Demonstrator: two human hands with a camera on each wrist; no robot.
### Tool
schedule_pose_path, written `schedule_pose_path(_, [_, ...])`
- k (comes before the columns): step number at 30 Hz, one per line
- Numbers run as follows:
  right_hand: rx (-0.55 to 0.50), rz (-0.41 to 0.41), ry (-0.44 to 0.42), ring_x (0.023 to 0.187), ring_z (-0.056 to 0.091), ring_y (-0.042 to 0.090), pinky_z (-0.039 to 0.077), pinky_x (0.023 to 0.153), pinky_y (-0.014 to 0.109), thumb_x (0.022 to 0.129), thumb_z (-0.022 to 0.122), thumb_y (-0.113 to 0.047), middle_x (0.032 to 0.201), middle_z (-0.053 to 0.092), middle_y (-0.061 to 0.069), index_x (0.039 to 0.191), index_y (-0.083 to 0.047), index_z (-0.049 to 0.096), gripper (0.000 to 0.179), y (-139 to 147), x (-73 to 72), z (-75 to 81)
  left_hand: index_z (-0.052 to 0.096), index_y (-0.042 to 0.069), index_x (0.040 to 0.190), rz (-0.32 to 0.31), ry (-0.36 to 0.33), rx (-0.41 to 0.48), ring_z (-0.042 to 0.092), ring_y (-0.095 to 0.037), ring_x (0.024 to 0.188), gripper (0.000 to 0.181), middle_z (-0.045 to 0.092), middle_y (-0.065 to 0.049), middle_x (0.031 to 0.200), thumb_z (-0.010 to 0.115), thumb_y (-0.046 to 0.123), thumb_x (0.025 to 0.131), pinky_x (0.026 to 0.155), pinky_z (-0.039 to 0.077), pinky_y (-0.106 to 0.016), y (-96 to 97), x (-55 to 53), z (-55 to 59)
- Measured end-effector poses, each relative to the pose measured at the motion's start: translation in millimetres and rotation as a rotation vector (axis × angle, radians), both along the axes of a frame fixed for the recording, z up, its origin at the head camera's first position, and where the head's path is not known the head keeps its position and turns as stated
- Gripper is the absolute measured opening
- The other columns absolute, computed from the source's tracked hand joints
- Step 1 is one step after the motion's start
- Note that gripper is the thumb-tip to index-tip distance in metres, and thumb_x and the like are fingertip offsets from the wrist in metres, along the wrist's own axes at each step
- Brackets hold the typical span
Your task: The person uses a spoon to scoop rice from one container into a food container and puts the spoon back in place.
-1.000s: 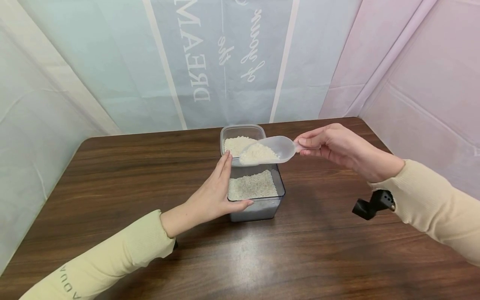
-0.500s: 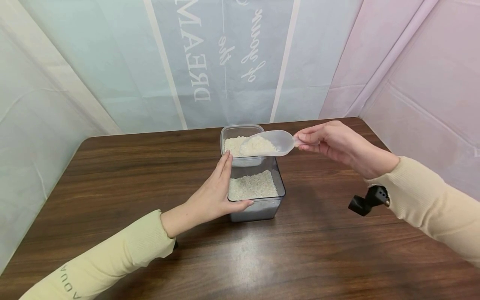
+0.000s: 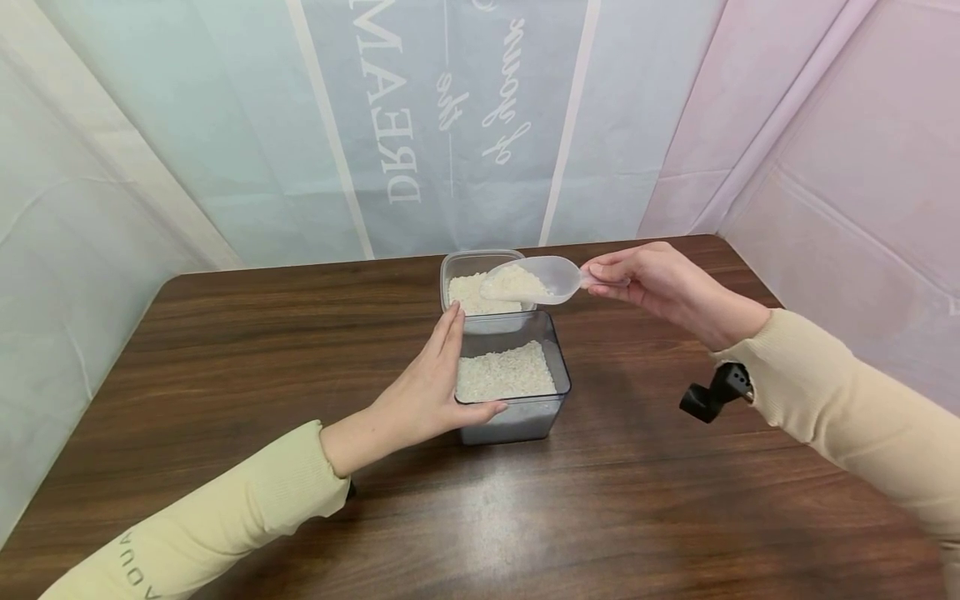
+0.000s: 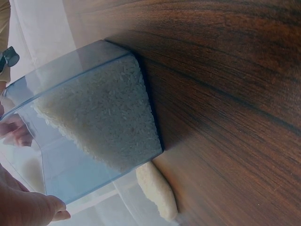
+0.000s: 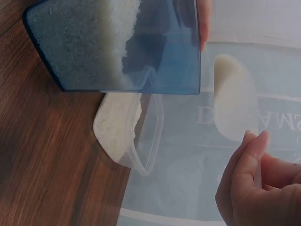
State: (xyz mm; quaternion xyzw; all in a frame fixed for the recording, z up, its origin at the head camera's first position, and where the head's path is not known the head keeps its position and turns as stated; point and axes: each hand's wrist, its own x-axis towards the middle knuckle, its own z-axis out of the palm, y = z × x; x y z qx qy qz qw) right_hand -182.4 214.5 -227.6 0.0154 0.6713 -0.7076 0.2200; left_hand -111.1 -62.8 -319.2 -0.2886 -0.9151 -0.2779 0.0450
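Note:
My left hand [image 3: 423,387] steadies a grey-blue clear bin [image 3: 517,417] part full of rice [image 3: 506,372]. Its thumb lies across the front rim and its fingers reach along the left side. Between thumb and fingers, my right hand [image 3: 663,283] pinches the handle of a translucent scoop [image 3: 558,277] heaped with white rice. The scoop is held about level above a smaller clear tub [image 3: 447,275], which stands just behind the bin and also holds rice. In the right wrist view, the scoop [image 5: 237,110] hangs apart from the bin [image 5: 174,56], above the tub [image 5: 157,134].
Both containers stand on a dark wood-grain table [image 3: 300,350], the tub near its back edge. Pale fabric with printed lettering [image 3: 390,108] hangs behind, and more fabric walls the sides. A black camera mount [image 3: 716,392] hangs at the right wrist.
My right hand has carried the loaded scoop back and slightly left, from over the gap between the containers to over the small tub. The left hand has stayed in place.

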Motion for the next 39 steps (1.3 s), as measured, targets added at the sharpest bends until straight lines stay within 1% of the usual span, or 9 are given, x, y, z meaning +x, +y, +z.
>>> schedule_pose_path(4, [-0.015, -0.01, -0.006, 0.072, 0.065, 0.013, 0.052, 0.068, 0.019, 0.086, 0.055, 0.006, 0.081, 0.066, 0.009, 0.081, -0.001, 0.068, 0.015, -1.6, -3.3, -3.5, 0.01, -0.007, 0.143, 0.005, -0.002, -0.002, 0.014, -0.023, 0.137, 0.109, 0.004, -0.018, 0.15, 0.066, 0.055, 0.073, 0.105, 0.028, -0.035, -0.1, 0.5, 0.5])
schedule_pose_path(11, [0.01, -0.058, -0.02, 0.073, 0.064, 0.012, 0.052, 0.071, 0.021, 0.085, 0.057, 0.006, 0.083, 0.066, 0.008, 0.081, -0.001, 0.069, 0.015, -3.5, -6.2, -7.9, 0.009, -0.007, 0.143, -0.002, -0.004, 0.006, 0.013, -0.023, 0.137, 0.109, 0.004, -0.019, 0.15, 0.066, 0.055, 0.073, 0.106, 0.027, -0.035, -0.1, 0.5, 0.2])
schedule_pose_path(19, [0.004, -0.079, -0.03, 0.072, 0.064, 0.012, 0.052, 0.071, 0.021, 0.086, 0.054, 0.008, 0.08, 0.066, 0.008, 0.08, 0.0, 0.068, 0.018, -5.0, -12.2, -13.6, 0.009, -0.007, 0.143, 0.003, -0.004, 0.004, 0.014, -0.023, 0.137, 0.109, 0.004, -0.018, 0.15, 0.066, 0.054, 0.073, 0.105, 0.027, -0.035, 0.4, 0.4, 1.1])
schedule_pose_path(24, [-0.021, -0.091, -0.037, 0.072, 0.065, 0.012, 0.052, 0.072, 0.021, 0.086, 0.051, 0.011, 0.079, 0.066, 0.009, 0.081, 0.001, 0.066, 0.019, -7.0, -16.0, -17.9, 0.009, -0.007, 0.143, 0.006, -0.013, 0.012, 0.011, -0.022, 0.138, 0.11, 0.004, -0.018, 0.15, 0.067, 0.054, 0.072, 0.106, 0.026, -0.035, 0.8, -0.2, 1.1])
schedule_pose_path(26, [-0.007, -0.1, -0.03, 0.072, 0.064, 0.012, 0.052, 0.073, 0.021, 0.086, 0.051, 0.012, 0.079, 0.066, 0.009, 0.082, 0.001, 0.067, 0.019, -7.4, -17.4, -19.5, 0.009, -0.008, 0.142, 0.005, -0.01, 0.012, 0.009, -0.022, 0.138, 0.11, 0.004, -0.019, 0.15, 0.067, 0.054, 0.072, 0.106, 0.025, -0.035, 0.9, -0.6, 1.0])
schedule_pose_path(29, [0.017, -0.098, -0.02, 0.072, 0.065, 0.011, 0.052, 0.073, 0.021, 0.086, 0.051, 0.011, 0.08, 0.066, 0.008, 0.096, 0.005, 0.065, 0.019, -8.2, -19.3, -21.6, 0.01, -0.008, 0.142, 0.004, -0.003, 0.006, 0.008, -0.022, 0.138, 0.11, 0.005, -0.02, 0.15, 0.067, 0.054, 0.072, 0.107, 0.025, -0.035, 0.9, -0.9, 1.2])
schedule_pose_path(33, [0.037, -0.096, -0.024, 0.073, 0.065, 0.011, 0.051, 0.075, 0.022, 0.086, 0.051, 0.011, 0.081, 0.065, 0.008, 0.115, 0.015, 0.052, 0.03, -8.2, -21.6, -24.7, 0.01, -0.008, 0.142, 0.003, -0.002, 0.007, 0.009, -0.022, 0.138, 0.109, 0.005, -0.02, 0.15, 0.067, 0.054, 0.073, 0.106, 0.025, -0.035, 1.0, -0.4, 2.5])
schedule_pose_path(35, [0.056, -0.094, -0.028, 0.074, 0.065, 0.011, 0.051, 0.077, 0.022, 0.087, 0.051, 0.01, 0.082, 0.065, 0.008, 0.119, 0.017, 0.048, 0.033, -7.9, -22.3, -26.4, 0.01, -0.008, 0.142, 0.003, -0.003, 0.008, 0.009, -0.022, 0.138, 0.109, 0.005, -0.02, 0.15, 0.067, 0.053, 0.073, 0.106, 0.025, -0.035, 1.0, -0.3, 2.5])
schedule_pose_path(39, [0.071, -0.092, -0.034, 0.074, 0.065, 0.011, 0.051, 0.077, 0.022, 0.087, 0.052, 0.009, 0.082, 0.065, 0.008, 0.118, 0.016, 0.05, 0.032, -7.6, -22.9, -29.5, 0.01, -0.008, 0.142, 0.002, -0.005, 0.012, 0.009, -0.022, 0.138, 0.109, 0.005, -0.02, 0.15, 0.068, 0.053, 0.072, 0.106, 0.025, -0.034, 0.9, 0.0, 2.1])
